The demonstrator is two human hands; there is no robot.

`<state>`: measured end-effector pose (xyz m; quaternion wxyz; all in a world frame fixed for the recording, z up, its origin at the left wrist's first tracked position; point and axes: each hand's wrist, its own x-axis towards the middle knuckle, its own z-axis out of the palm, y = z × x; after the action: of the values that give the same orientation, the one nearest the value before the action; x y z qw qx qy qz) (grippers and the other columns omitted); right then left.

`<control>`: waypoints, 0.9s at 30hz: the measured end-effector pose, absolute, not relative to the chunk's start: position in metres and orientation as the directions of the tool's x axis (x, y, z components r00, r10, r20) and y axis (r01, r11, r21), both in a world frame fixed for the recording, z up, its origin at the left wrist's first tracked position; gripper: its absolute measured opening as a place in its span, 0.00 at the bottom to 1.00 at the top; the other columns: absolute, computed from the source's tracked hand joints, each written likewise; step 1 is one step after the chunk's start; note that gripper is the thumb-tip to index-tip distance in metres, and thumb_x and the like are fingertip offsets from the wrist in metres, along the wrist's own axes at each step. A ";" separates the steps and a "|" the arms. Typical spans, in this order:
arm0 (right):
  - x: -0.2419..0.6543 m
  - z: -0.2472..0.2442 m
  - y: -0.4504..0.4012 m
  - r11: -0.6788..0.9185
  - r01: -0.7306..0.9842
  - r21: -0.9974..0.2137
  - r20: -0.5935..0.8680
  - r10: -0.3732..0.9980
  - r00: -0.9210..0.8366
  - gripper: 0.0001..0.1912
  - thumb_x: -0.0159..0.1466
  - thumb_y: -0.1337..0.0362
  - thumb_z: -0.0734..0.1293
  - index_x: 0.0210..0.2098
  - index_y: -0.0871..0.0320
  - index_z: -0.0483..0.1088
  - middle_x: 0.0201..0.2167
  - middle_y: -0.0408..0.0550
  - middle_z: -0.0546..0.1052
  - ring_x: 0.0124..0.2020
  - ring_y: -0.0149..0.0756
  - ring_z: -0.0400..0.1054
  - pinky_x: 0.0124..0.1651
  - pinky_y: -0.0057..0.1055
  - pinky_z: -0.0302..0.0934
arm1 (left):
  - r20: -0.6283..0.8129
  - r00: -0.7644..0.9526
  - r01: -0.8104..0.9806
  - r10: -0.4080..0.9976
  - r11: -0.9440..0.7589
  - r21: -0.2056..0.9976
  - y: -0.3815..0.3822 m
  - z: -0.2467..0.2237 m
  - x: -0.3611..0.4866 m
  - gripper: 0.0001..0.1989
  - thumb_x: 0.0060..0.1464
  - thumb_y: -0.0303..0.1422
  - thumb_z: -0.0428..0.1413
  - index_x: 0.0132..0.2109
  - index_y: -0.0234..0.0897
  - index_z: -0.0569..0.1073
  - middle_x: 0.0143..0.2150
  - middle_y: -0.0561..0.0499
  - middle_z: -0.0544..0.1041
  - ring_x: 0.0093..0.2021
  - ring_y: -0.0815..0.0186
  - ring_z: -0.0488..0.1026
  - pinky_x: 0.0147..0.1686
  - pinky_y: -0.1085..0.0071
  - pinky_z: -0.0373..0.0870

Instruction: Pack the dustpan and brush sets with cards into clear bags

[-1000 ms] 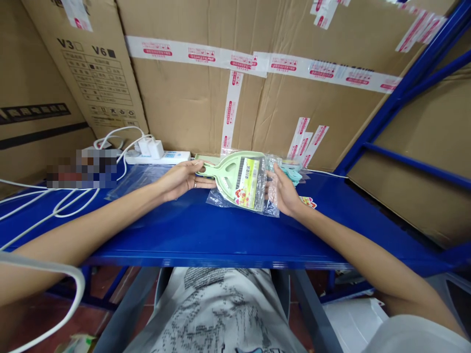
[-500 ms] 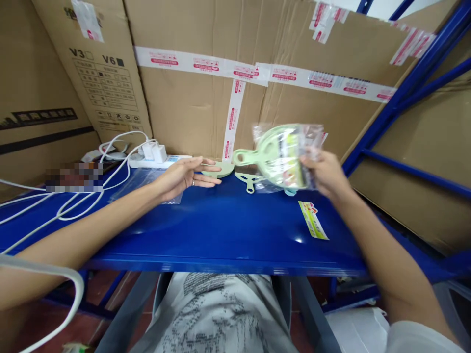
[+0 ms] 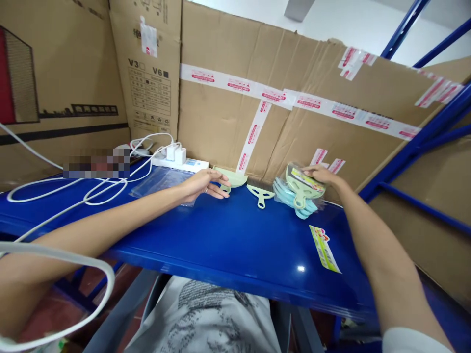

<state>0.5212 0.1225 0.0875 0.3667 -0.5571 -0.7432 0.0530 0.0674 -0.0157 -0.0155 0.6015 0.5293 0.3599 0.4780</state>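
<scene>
My right hand (image 3: 319, 173) grips the far edge of a pale green dustpan (image 3: 302, 191) packed in a clear bag with a printed card. That package lies on a pile of light blue bagged dustpans (image 3: 285, 195) at the back right of the table. My left hand (image 3: 209, 185) holds nothing, its fingers apart, beside a loose pale green dustpan (image 3: 237, 179) and partly in front of it. Between the dustpans lies a small green hand brush (image 3: 261, 195) with dark bristles, its handle towards me.
A printed label card (image 3: 325, 249) lies on the blue table (image 3: 235, 245) at right. Clear plastic bags (image 3: 156, 182) lie at left, near a white power strip (image 3: 198, 164) and loose white cables (image 3: 88, 196). Cardboard (image 3: 228, 127) walls the back; a blue metal frame (image 3: 412, 152) stands right.
My right hand has carried the bagged green dustpan right and down onto the blue pile, turning its handle towards me. My left hand stays near the loose dustpan. The view has shifted.
</scene>
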 end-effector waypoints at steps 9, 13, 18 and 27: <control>0.513 0.073 0.136 0.345 0.915 -0.211 0.338 0.904 -0.263 0.12 0.59 0.75 0.71 0.40 0.62 0.87 0.43 0.58 0.87 0.45 0.43 0.82 0.51 0.32 0.70 | 0.038 0.261 -0.133 0.964 -0.003 0.991 -0.015 -0.018 0.071 0.10 0.69 0.33 0.55 0.45 0.30 0.77 0.53 0.30 0.84 0.37 0.51 0.87 0.34 0.60 0.86; 0.519 0.093 0.094 0.344 0.938 0.035 0.470 0.823 -0.319 0.17 0.70 0.60 0.66 0.49 0.58 0.85 0.51 0.56 0.86 0.52 0.50 0.80 0.57 0.43 0.70 | 0.070 0.227 -0.033 0.971 -0.065 0.997 -0.015 -0.016 0.073 0.07 0.69 0.32 0.56 0.44 0.31 0.75 0.51 0.34 0.84 0.35 0.55 0.87 0.32 0.64 0.84; 0.522 0.104 0.004 0.314 0.948 0.059 0.098 0.943 -0.319 0.31 0.68 0.40 0.68 0.62 0.50 0.79 0.42 0.52 0.87 0.40 0.54 0.81 0.43 0.45 0.75 | 0.160 0.271 0.079 0.949 -0.188 0.979 -0.007 -0.023 0.071 0.09 0.65 0.35 0.64 0.44 0.32 0.76 0.49 0.38 0.84 0.35 0.58 0.86 0.31 0.67 0.83; 0.506 0.030 -0.014 0.462 0.873 0.159 0.396 0.780 -0.485 0.23 0.74 0.53 0.60 0.55 0.55 0.82 0.58 0.61 0.77 0.56 0.57 0.76 0.57 0.55 0.73 | 0.223 0.320 0.140 0.921 -0.278 0.950 -0.008 -0.028 0.068 0.16 0.62 0.42 0.67 0.45 0.32 0.76 0.47 0.39 0.83 0.36 0.58 0.86 0.33 0.65 0.83</control>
<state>0.5062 -0.0143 0.0296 0.1347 -0.4895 -0.8442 -0.1720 0.0683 -0.0082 -0.0276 0.4538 0.6738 0.3936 0.4303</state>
